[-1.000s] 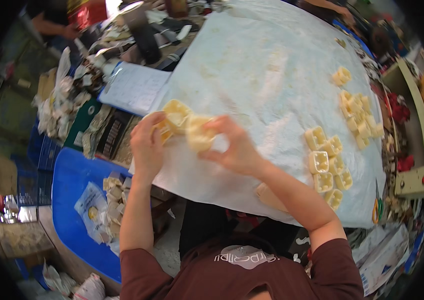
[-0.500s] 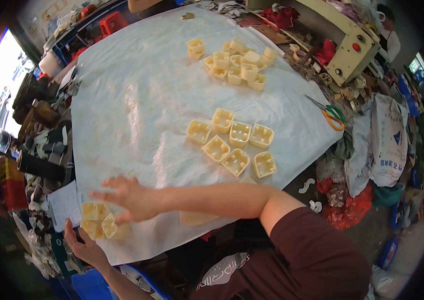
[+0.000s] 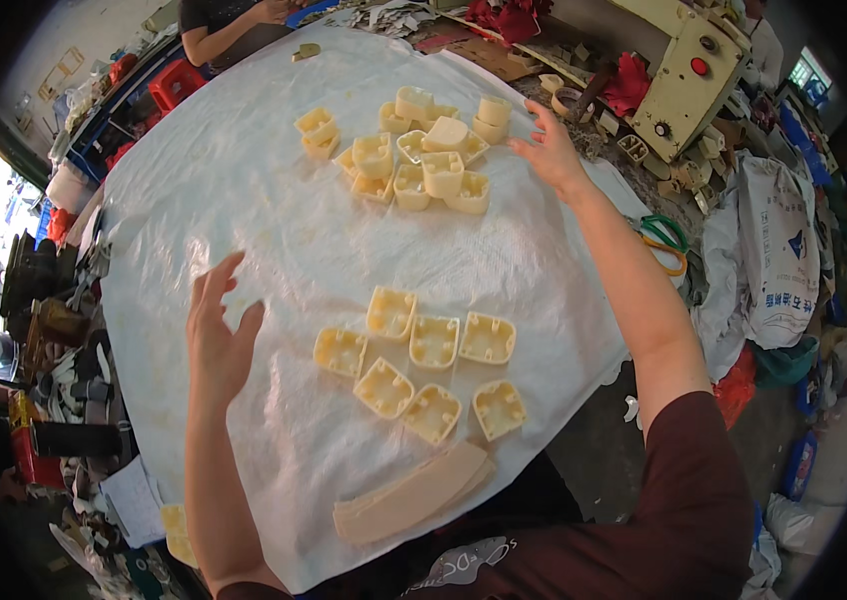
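Observation:
My right hand [image 3: 552,155] reaches over the far right side of the covered table, fingers apart, holding nothing. Just left of it stand two stacked cream plastic cups [image 3: 492,118]. These border a heap of similar cream pieces [image 3: 442,172]. My left hand [image 3: 222,335] hovers over the left part of the white sheet [image 3: 274,220], its fingers spread around nothing. Several hollow, rounded cream boxes [image 3: 435,342] lie open side up between my arms. Partly hidden by my left forearm is another cream piece [image 3: 178,533].
Tan flat strips [image 3: 414,492] lie along the near table edge. Scissors with green and orange handles [image 3: 666,243] rest at the right edge. A beige machine [image 3: 684,90] with a red button stands at far right. Another person [image 3: 229,35] is at the far edge.
My right arm has swung from the near left group of cream pieces to the far right heap. My left hand has risen and moved forward over the sheet. The view has shifted.

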The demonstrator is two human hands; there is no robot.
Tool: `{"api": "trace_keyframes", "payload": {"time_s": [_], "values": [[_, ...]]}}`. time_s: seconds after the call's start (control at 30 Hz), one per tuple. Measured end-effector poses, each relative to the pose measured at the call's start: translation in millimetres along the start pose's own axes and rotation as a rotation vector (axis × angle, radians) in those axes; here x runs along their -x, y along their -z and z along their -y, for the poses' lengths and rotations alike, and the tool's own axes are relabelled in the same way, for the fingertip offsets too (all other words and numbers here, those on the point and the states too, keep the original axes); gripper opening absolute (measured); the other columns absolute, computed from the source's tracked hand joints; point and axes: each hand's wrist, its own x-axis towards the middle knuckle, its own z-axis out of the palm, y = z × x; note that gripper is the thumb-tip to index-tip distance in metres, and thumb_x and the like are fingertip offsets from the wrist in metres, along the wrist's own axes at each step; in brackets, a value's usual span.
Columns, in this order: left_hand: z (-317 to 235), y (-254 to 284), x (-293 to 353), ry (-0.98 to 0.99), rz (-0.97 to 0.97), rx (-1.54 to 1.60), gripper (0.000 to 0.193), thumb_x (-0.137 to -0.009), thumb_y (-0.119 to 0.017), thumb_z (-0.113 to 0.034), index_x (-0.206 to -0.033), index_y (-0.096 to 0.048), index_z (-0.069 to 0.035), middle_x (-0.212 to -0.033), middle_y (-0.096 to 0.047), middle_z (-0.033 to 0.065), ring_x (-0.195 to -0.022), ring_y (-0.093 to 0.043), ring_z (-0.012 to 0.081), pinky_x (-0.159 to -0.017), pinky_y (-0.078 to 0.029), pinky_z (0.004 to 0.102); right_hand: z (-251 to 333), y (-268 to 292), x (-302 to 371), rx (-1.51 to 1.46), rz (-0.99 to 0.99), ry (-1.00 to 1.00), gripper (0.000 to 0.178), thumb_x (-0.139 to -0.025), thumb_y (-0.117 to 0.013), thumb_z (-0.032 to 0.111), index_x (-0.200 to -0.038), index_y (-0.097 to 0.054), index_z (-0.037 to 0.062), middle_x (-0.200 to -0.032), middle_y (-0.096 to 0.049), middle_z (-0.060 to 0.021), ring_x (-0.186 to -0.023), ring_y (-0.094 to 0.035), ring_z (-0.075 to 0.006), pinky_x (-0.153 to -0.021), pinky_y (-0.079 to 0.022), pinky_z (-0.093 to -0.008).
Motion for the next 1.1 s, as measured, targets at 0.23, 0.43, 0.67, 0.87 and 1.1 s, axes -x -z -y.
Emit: {"api": "trace_keyframes", "payload": {"time_s": [0.23, 0.43, 0.67, 0.87, 1.1], "values": [[34.6, -87.2, -121.5, 0.087, -0.022, 0.050, 0.071, -0.074, -0.062, -0.006, -0.137, -0.033, -0.020, -0.121, -0.045, 0.0182, -0.108, -0.050, 0.0294, -0.090, -0.043, 0.0405, -23.6, -28.1, -47.3, 0.309, 0.051, 0.247, 0.073, -0.067, -0.072, 0.013, -0.133, -0.041, 0.0172, -0.127, -0.041, -0.0213, -0.119, -0.041, -0.0349, -0.101, -0.035, -0.0383], [43.7, -133.6, -183.6, 0.100, -0.094, 0.079, 0.077, -0.074, -0.063, -0.006, -0.140, -0.028, -0.024, -0.126, -0.040, 0.0181, -0.112, -0.048, 0.0300, -0.090, -0.044, 0.0401, -47.5, -42.6, -70.4, 0.166, 0.066, 0.054, 0.063, -0.068, -0.072, 0.016, -0.126, -0.046, 0.0110, -0.118, -0.050, -0.0202, -0.110, -0.050, -0.0323, -0.092, -0.043, -0.0372], [67.2, -165.6, -225.2, -0.035, -0.130, 0.051, 0.069, -0.075, -0.064, -0.009, -0.136, -0.036, -0.024, -0.119, -0.048, 0.0166, -0.105, -0.052, 0.0266, -0.088, -0.045, 0.0389, -51.8, -29.4, -78.6, -0.573, -0.149, -0.189, 0.053, -0.073, -0.072, 0.019, -0.118, -0.049, 0.0041, -0.109, -0.054, -0.0090, -0.092, -0.058, -0.0196, -0.073, -0.051, -0.0326], [51.0, -171.9, -228.2, 0.088, -0.189, -0.045, 0.053, -0.072, -0.067, -0.012, -0.121, -0.047, -0.015, -0.106, -0.055, 0.0148, -0.098, -0.056, 0.0282, -0.086, -0.045, 0.0394, -16.6, -38.1, -59.0, -0.322, -0.147, 0.214, 0.053, -0.074, -0.073, 0.018, -0.118, -0.048, 0.0055, -0.107, -0.052, -0.0102, -0.094, -0.057, -0.0194, -0.074, -0.051, -0.0325], [62.8, -169.5, -242.8, 0.335, -0.301, 0.478, 0.045, -0.077, -0.069, -0.013, -0.115, -0.046, -0.005, -0.096, -0.057, 0.0107, -0.086, -0.060, 0.0218, -0.074, -0.048, 0.0359, 39.1, -61.8, -32.8, 0.217, 0.084, 0.485, 0.061, -0.067, -0.076, 0.018, -0.121, -0.046, 0.0129, -0.122, -0.039, -0.0164, -0.104, -0.053, -0.0332, -0.088, -0.047, -0.0406]]}}
